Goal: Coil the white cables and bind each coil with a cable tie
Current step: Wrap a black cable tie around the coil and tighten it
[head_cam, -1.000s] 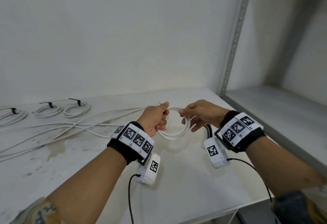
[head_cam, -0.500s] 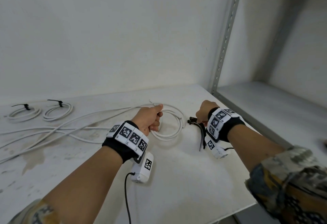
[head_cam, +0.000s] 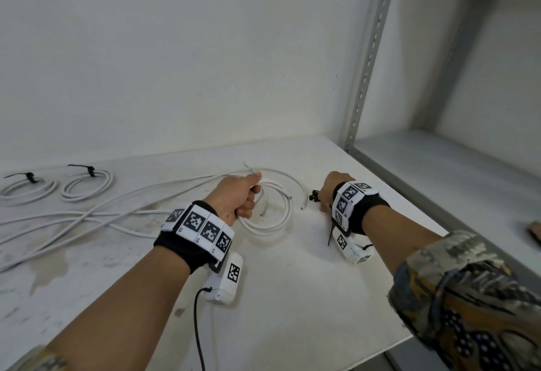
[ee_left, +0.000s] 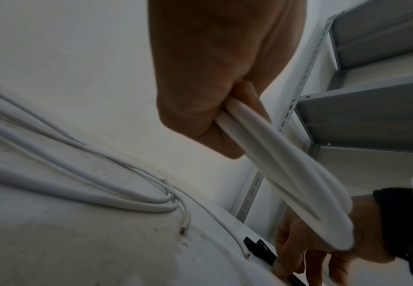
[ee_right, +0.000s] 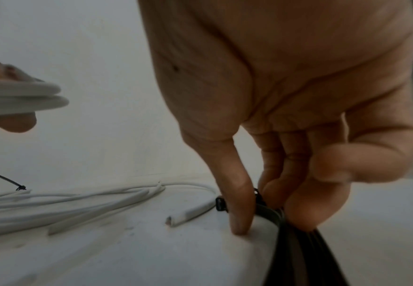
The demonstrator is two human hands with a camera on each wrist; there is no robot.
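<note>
Mid-frame, our left hand (head_cam: 238, 198) grips the coil (head_cam: 275, 209); our right hand (head_cam: 329, 192) pinches ties (ee_right: 288, 232). Next we must separate one and wrap it.

A plain storeroom or workshop corner is showing here. A bare white plaster wall (head_cam: 175, 63) is rising behind a scuffed, stained white counter (head_cam: 292, 297). Just beyond the right hand (head_cam: 329, 192), a grey slotted steel upright (head_cam: 369, 57) is standing against the wall, carrying grey metal shelving (head_cam: 439, 165) that is stretching off to that hand's right. To the left of the left hand (head_cam: 234, 199), loose white cables (head_cam: 73, 221) are trailing across the counter, and further left two bound coils (head_cam: 55, 186) are lying with black ties.
</note>
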